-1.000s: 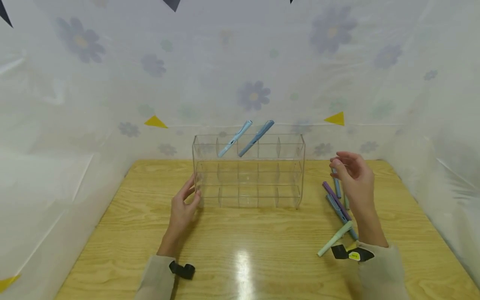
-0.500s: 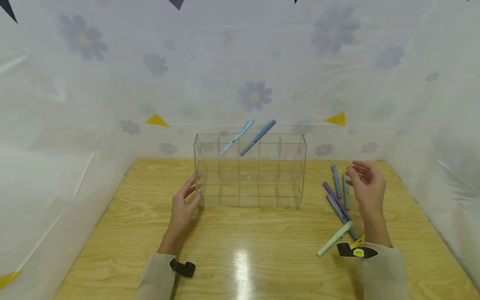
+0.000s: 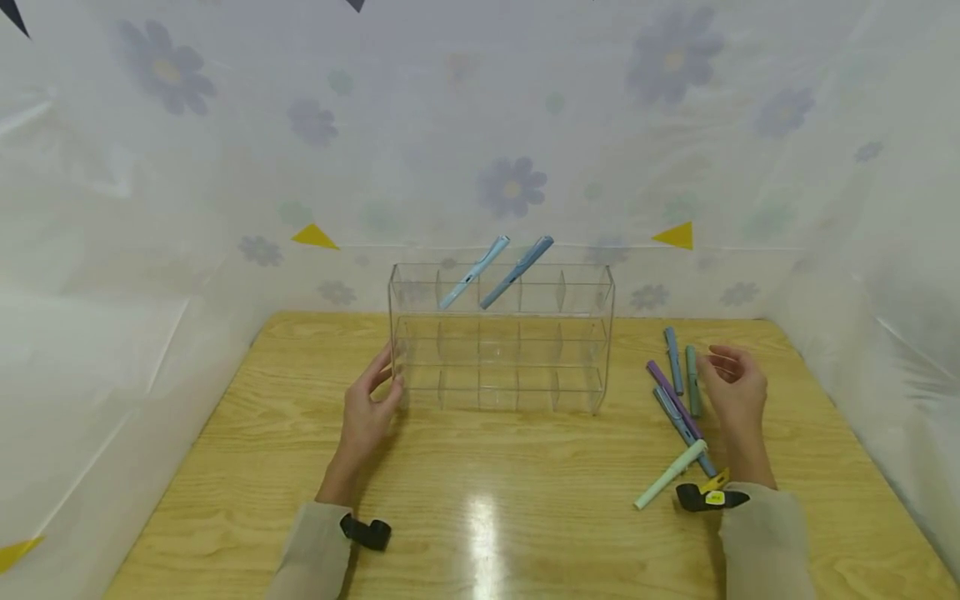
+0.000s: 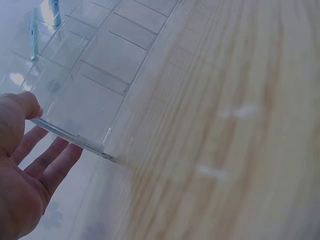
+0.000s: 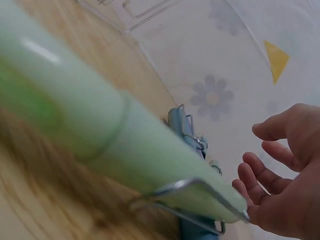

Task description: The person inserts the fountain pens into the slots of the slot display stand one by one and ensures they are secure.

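A clear compartmented pen rack (image 3: 498, 314) stands upright on the table. My left hand (image 3: 366, 421) grips its left side wall, thumb in front and fingers behind, as the left wrist view also shows. A light blue pen (image 3: 474, 273) and a darker blue pen (image 3: 517, 273) lean in the top row. My right hand (image 3: 735, 396) holds nothing, its fingers loosely bent just right of a dark green pen (image 3: 693, 382). Close by lie a blue pen (image 3: 674, 360), a purple pen (image 3: 663, 380), a grey-blue pen (image 3: 672, 412) and a pale green pen (image 5: 110, 115).
A yellow pen (image 3: 716, 481) lies partly hidden by the black strap on my right wrist. The wooden table (image 3: 450, 517) reflects a bright light. Flower-patterned sheeting (image 3: 510, 187) hangs behind and at both sides.
My right hand has moved right and down, from above the blue pen to beside the dark green one, uncovering both. My left hand still holds the rack in the same spot.
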Available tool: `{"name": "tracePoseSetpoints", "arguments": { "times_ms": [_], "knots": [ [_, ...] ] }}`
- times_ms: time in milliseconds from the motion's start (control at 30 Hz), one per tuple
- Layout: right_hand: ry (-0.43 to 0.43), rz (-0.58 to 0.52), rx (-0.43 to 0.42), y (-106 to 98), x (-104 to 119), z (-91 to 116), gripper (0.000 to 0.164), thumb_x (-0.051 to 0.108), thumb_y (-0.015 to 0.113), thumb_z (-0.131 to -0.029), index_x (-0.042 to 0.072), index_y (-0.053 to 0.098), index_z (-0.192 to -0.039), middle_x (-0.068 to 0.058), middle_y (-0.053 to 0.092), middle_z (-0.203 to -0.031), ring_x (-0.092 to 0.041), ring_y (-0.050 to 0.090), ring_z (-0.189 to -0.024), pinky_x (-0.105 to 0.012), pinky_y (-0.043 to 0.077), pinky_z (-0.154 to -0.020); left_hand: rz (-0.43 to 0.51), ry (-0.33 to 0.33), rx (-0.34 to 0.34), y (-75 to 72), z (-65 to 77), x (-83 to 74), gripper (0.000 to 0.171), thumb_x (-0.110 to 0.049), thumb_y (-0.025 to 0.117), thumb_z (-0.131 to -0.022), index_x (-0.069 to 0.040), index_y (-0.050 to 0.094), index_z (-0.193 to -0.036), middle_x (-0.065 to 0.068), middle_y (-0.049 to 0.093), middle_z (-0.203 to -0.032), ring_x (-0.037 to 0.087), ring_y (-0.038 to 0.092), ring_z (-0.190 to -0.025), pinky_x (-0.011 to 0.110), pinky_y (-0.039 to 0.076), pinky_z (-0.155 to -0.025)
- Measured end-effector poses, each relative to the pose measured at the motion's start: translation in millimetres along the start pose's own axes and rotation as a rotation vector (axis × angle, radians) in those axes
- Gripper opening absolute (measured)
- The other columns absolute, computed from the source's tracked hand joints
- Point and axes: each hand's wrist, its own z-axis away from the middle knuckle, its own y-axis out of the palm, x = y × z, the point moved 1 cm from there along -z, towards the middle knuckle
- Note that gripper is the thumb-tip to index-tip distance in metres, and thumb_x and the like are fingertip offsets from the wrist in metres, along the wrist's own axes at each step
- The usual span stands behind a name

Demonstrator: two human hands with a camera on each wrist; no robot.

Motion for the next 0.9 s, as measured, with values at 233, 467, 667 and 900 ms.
{"name": "tracePoseSetpoints", "arguments": {
  "times_ms": [233,467,667,900],
  "knots": [
    [0.006,0.112,0.049,0.5,-15.4,-0.3,0.040,0.022,0.069,-0.098,0.006,0.059,-0.133,0.006,0.063,-0.106,0.000,0.056,-0.090,-0.009,0.047,-0.072,-0.015,0.016,-0.021,2.6,0.4,31.9,0.056,0.013,0.059,-0.097,0.000,0.049,-0.151,0.020,0.053,-0.149,0.047,0.061,-0.121,0.057,0.049,-0.098],
    [0.017,0.200,0.134,0.2,-25.4,1.5,0.053,0.023,0.065,-0.099,0.002,0.050,-0.145,-0.013,0.060,-0.126,-0.003,0.054,-0.094,-0.010,0.047,-0.071,-0.011,-0.004,-0.013,1.4,1.9,36.4,0.057,0.008,0.061,-0.098,-0.007,0.051,-0.152,0.014,0.055,-0.149,0.042,0.064,-0.120,0.051,0.051,-0.099],
    [-0.012,0.291,0.135,4.0,-29.1,-1.0,0.052,0.018,0.067,-0.098,-0.002,0.053,-0.144,-0.022,0.060,-0.133,-0.009,0.055,-0.098,-0.008,0.043,-0.071,-0.025,-0.014,-0.010,0.8,1.4,36.4,0.056,0.006,0.061,-0.099,-0.009,0.051,-0.152,0.014,0.054,-0.149,0.043,0.062,-0.121,0.055,0.050,-0.100],
    [-0.040,0.368,0.084,6.8,-26.2,-0.9,0.043,0.009,0.063,-0.094,-0.004,0.062,-0.135,-0.022,0.066,-0.126,0.007,0.050,-0.081,-0.011,0.042,-0.071,-0.031,0.008,-0.022,1.7,2.4,32.4,0.055,0.009,0.059,-0.099,-0.004,0.050,-0.152,0.017,0.054,-0.149,0.045,0.062,-0.120,0.057,0.050,-0.099]
  ]
}}
